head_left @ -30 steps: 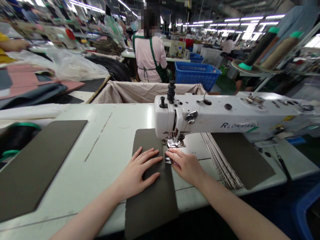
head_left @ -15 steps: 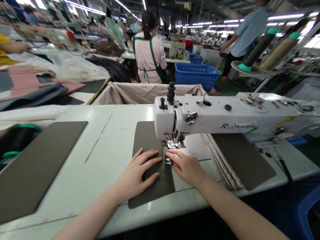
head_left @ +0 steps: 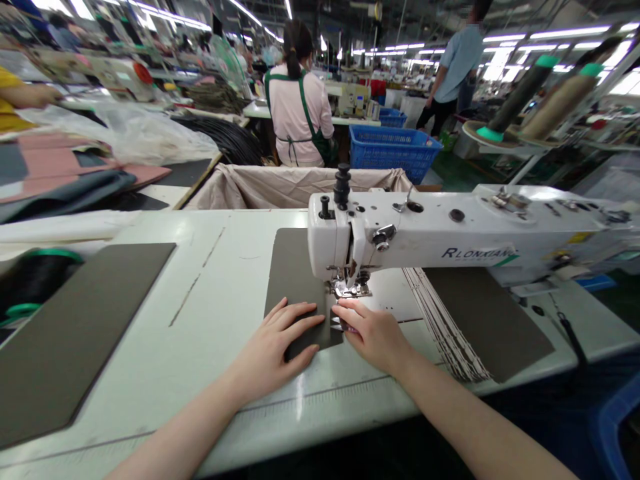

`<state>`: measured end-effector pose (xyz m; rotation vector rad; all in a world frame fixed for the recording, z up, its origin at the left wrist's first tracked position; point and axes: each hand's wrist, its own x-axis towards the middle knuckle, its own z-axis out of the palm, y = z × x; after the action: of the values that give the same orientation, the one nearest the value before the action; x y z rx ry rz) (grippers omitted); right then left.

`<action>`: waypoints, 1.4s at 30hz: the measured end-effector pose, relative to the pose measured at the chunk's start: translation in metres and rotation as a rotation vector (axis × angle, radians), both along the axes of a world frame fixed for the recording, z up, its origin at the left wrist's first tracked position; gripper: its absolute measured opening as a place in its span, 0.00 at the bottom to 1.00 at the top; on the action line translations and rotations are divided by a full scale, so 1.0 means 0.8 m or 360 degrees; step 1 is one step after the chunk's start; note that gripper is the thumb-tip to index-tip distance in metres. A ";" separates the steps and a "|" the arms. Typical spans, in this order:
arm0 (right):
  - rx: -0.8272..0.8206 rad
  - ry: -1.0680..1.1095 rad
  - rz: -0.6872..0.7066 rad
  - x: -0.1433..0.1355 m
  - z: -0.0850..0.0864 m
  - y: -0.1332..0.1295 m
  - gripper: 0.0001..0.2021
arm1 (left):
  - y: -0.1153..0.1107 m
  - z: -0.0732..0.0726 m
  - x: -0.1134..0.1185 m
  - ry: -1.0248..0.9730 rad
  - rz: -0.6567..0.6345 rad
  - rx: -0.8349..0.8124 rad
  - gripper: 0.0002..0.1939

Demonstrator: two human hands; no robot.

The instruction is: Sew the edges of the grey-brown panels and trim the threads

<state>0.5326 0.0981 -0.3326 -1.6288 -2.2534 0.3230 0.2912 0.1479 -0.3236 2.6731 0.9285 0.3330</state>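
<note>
A dark olive panel (head_left: 295, 267) lies flat under the presser foot (head_left: 352, 291) of a white sewing machine (head_left: 420, 233). My left hand (head_left: 280, 340) rests on the panel's lower left part, its fingers spread. My right hand (head_left: 373, 333) is just in front of the foot at the panel's right edge, fingers curled round small scissors (head_left: 338, 324) whose tips point left. Most of the scissors is hidden under that hand.
Olive panels (head_left: 490, 320) are stacked right of the foot, and another large panel (head_left: 95, 320) lies at the left. Behind the table (head_left: 200, 373) are a cloth-lined bin (head_left: 270, 187), a blue basket (head_left: 395, 150) and a seated person (head_left: 300, 107). Thread cones (head_left: 520, 100) stand at the right.
The olive panel has slid away from me under the foot, so its near edge is farther from the table's front edge. My hands have barely moved. A walking person in the background has shifted left.
</note>
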 end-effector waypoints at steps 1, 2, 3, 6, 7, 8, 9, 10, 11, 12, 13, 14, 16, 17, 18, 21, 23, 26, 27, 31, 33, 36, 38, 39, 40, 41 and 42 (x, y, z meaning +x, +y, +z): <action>0.0000 0.0002 -0.0001 0.000 0.000 0.000 0.22 | 0.000 0.000 0.000 -0.0001 -0.0001 -0.0002 0.23; 0.0001 0.0004 -0.0004 0.000 0.000 0.000 0.22 | 0.000 0.000 0.000 -0.0004 -0.0002 -0.0002 0.23; 0.0002 0.0005 -0.0008 0.000 0.000 0.000 0.22 | 0.000 -0.001 0.000 -0.0004 -0.0004 -0.0002 0.23; -0.0001 0.0009 -0.0010 0.000 -0.002 0.000 0.22 | 0.001 -0.001 0.000 0.0000 -0.0011 0.0006 0.23; -0.0002 0.0010 -0.0007 0.000 -0.002 0.000 0.22 | 0.001 -0.002 0.000 0.0005 -0.0014 0.0009 0.24; -0.0001 0.0012 -0.0005 0.000 -0.003 0.000 0.22 | 0.002 -0.002 0.000 0.0010 -0.0017 0.0012 0.24; -0.0003 0.0014 -0.0001 0.000 -0.003 0.000 0.23 | 0.002 -0.001 -0.001 0.0015 -0.0019 0.0013 0.24; -0.0004 0.0016 -0.0001 0.000 -0.002 0.000 0.23 | 0.002 -0.001 -0.001 0.0018 -0.0019 0.0013 0.24; -0.0008 0.0018 0.0000 0.000 -0.002 0.000 0.23 | 0.002 -0.001 -0.001 0.0019 -0.0016 0.0012 0.24; -0.0010 0.0020 0.0001 0.000 -0.001 0.000 0.23 | 0.001 -0.001 -0.001 0.0020 -0.0013 0.0011 0.24; -0.0015 0.0022 0.0003 0.000 -0.001 0.000 0.23 | 0.001 0.000 0.000 0.0020 -0.0009 0.0009 0.24; -0.0016 0.0023 0.0003 0.000 0.000 0.000 0.23 | 0.001 0.000 0.000 0.0020 -0.0006 0.0008 0.23; -0.0013 0.0030 0.0003 0.000 0.001 0.000 0.23 | 0.001 -0.001 0.001 0.0018 0.0004 0.0011 0.23; -0.0009 0.0034 0.0005 0.000 0.002 0.000 0.23 | 0.001 -0.002 0.001 0.0018 0.0010 0.0014 0.24; -0.0003 0.0040 0.0007 0.000 0.001 0.000 0.23 | 0.001 -0.003 0.002 0.0018 0.0017 0.0019 0.24; 0.0012 0.0057 0.0011 0.000 -0.001 0.000 0.24 | 0.002 -0.007 0.003 0.0035 0.0046 0.0043 0.25; 0.0019 0.0063 0.0011 0.001 -0.003 0.001 0.25 | 0.002 -0.009 0.003 0.0051 0.0063 0.0064 0.26; 0.0035 0.0067 0.0012 0.001 -0.006 0.001 0.25 | 0.002 -0.011 0.003 0.0062 0.0074 0.0090 0.26; 0.0040 0.0067 0.0015 0.001 -0.006 0.001 0.25 | 0.001 -0.011 0.003 0.0060 0.0074 0.0095 0.27; 0.0058 0.0065 0.0020 0.001 -0.006 0.000 0.25 | 0.002 -0.011 0.003 0.0036 0.0075 0.0112 0.27; 0.0059 0.0068 0.0021 0.001 -0.006 0.000 0.25 | 0.003 -0.010 0.004 0.0018 0.0070 0.0117 0.27; 0.0052 0.0075 0.0023 0.000 -0.006 0.000 0.24 | 0.003 -0.010 0.004 0.0013 0.0064 0.0115 0.27; 0.0051 0.0079 0.0022 0.000 -0.006 0.000 0.24 | 0.003 -0.010 0.004 0.0030 0.0067 0.0110 0.26; 0.0051 0.0080 0.0021 0.001 -0.007 0.001 0.24 | 0.003 -0.010 0.004 0.0041 0.0072 0.0108 0.26; 0.0051 0.0081 0.0019 0.001 -0.007 0.001 0.24 | 0.003 -0.011 0.003 0.0049 0.0075 0.0106 0.26; 0.0050 0.0081 0.0017 0.001 -0.006 0.001 0.24 | 0.003 -0.011 0.003 0.0051 0.0079 0.0105 0.26; 0.0047 0.0082 0.0015 0.001 -0.006 0.001 0.24 | 0.003 -0.011 0.003 0.0047 0.0082 0.0105 0.26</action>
<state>0.5333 0.0988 -0.3375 -1.5778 -2.2178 0.3283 0.2937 0.1501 -0.3321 2.7244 1.0135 0.3416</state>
